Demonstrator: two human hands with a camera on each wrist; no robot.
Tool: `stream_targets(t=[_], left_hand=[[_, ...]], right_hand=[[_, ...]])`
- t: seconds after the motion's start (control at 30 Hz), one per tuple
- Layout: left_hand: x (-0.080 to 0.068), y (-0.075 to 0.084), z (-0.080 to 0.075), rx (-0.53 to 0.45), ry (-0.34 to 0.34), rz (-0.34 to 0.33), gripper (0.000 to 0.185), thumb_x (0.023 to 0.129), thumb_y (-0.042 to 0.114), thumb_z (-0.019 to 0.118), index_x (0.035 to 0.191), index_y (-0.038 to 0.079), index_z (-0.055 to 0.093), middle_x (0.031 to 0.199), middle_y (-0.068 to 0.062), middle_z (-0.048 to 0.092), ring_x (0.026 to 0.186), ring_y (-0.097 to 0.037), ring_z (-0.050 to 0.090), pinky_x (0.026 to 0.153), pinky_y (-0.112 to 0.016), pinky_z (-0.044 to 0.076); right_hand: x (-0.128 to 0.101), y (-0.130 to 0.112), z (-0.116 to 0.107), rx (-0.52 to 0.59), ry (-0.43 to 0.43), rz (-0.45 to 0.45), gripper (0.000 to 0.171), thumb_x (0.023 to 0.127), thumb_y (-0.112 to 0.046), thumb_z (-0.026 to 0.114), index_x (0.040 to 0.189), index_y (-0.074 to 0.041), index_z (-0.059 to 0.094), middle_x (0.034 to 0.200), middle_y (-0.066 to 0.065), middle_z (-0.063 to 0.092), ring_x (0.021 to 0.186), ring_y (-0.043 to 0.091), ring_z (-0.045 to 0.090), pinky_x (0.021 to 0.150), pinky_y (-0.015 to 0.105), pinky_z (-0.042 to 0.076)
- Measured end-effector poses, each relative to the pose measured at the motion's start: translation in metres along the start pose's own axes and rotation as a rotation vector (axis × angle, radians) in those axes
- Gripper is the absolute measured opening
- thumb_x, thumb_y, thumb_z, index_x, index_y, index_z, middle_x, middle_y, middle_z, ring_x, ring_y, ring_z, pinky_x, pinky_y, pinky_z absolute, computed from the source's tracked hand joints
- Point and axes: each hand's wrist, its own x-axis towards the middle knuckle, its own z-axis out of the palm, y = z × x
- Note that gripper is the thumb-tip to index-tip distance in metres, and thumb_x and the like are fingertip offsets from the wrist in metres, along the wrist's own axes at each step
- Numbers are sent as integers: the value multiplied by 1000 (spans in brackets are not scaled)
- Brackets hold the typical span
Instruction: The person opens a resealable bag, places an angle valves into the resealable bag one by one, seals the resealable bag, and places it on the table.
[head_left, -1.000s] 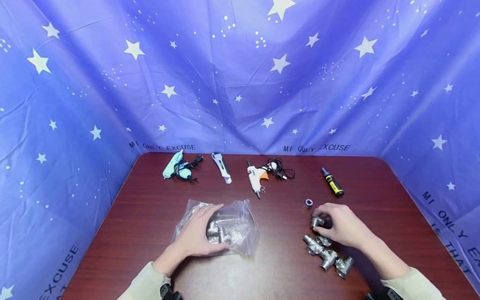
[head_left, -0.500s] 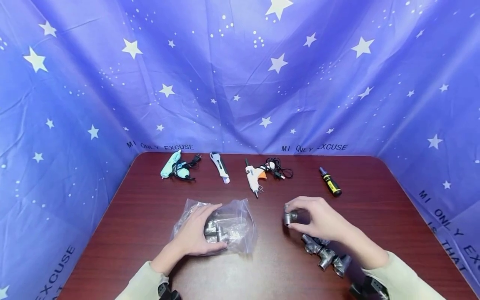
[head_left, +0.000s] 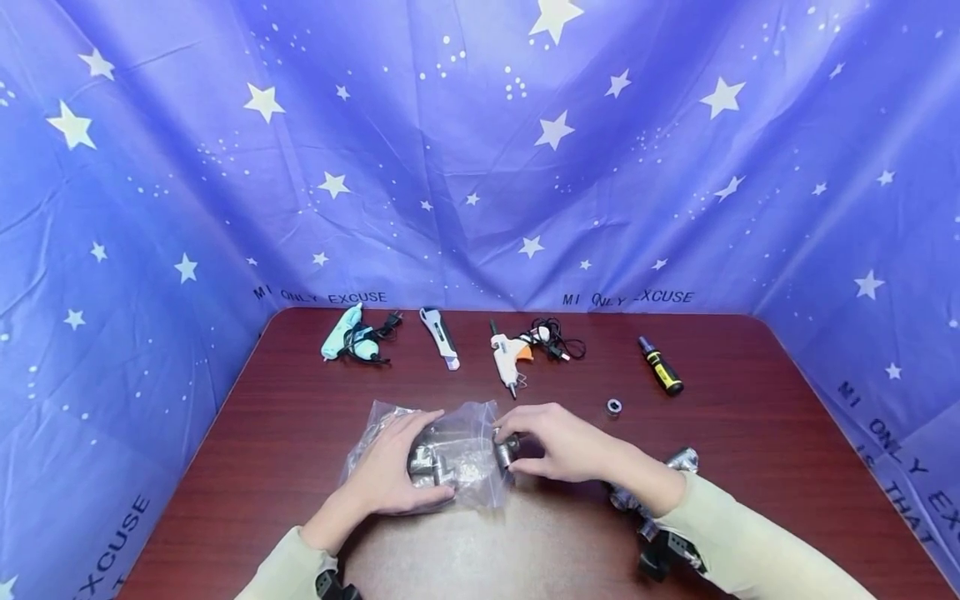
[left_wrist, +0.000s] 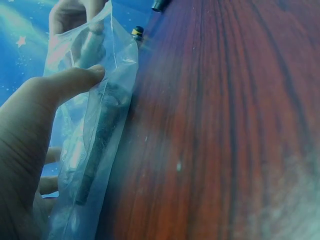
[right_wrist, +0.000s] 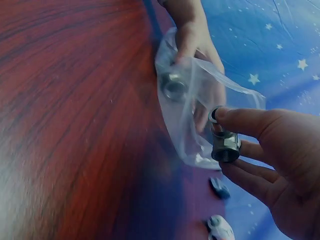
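Where the right hand [head_left: 570,448] pinches a small metal fitting [right_wrist: 225,142] between thumb and fingertips, we see it held right at the open edge of the clear plastic bag [head_left: 465,433] — near the middle of the table [head_left: 750,417]. Our left hand [head_left: 390,471] lies over the bag with fingers curled round it, gripping it; inside are more metal fittings [head_left: 431,467], blurred through the plastic. Under the right sleeve a cluster of loose fittings [head_left: 678,461] is mostly hidden. Farther back lie a small ring [head_left: 613,407], a yellow screwdriver [head_left: 660,367] and a white glue gun [head_left: 510,354].
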Motion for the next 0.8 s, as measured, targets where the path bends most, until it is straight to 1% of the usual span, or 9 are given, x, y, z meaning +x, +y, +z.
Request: stream_targets(t=[0.13, 0.23, 0.33, 0.53, 0.67, 0.77, 0.8], left_hand=[[0, 1, 1, -26, -9, 0, 106, 69, 62, 91, 156, 15, 52, 150, -9, 62, 139, -34, 58, 114, -63, 48], [2, 1, 0, -36, 15, 0, 105, 70, 59, 91, 156, 15, 52, 150, -9, 62, 139, -34, 59, 114, -63, 48], [1, -1, -2, -31, 36, 7, 103, 70, 57, 92, 156, 15, 53, 149, -9, 63, 138, -34, 59, 113, -63, 49], [-3, -2, -1, -20, 38, 13, 102, 70, 58, 91, 155, 16, 54, 149, -8, 63, 138, -33, 59, 114, -62, 48], [-1, -1, -2, -27, 26, 12, 102, 70, 57, 92, 156, 16, 54, 150, -8, 63, 139, -34, 59, 115, -62, 47], [2, -1, -2, -29, 21, 13, 103, 70, 56, 92, 156, 16, 53, 151, -8, 62, 140, -34, 58, 115, -62, 47], [2, -1, -3, -30, 19, 13, 103, 70, 55, 92, 157, 17, 52, 151, -8, 62, 141, -34, 58, 115, -62, 47]], right_hand=[[8, -4, 10, 5, -5, -20, 27, 90, -20, 85, 114, -14, 75, 120, 0, 76, 114, 13, 73, 101, 31, 60], [16, -4, 17, 11, 17, -26, 26, 89, -19, 85, 112, -14, 75, 118, -1, 77, 113, 12, 73, 100, 30, 60], [23, -4, 25, 39, 18, -32, 27, 90, -20, 85, 115, -14, 76, 120, 1, 78, 115, 13, 73, 101, 30, 60], [29, -3, 42, 71, -2, -1, 34, 90, -23, 85, 121, -13, 76, 119, -1, 78, 114, 12, 73, 100, 28, 59], [34, -3, 50, 49, -17, -4, 36, 91, -26, 85, 122, -12, 73, 115, -1, 77, 110, 10, 73, 98, 26, 59], [38, -4, 54, 1, -1, -27, 41, 89, -27, 86, 121, -8, 67, 110, 0, 76, 106, 11, 72, 96, 25, 59], [39, -4, 56, -14, 10, -36, 41, 88, -27, 87, 118, -9, 66, 108, 0, 75, 104, 11, 72, 94, 24, 59]])
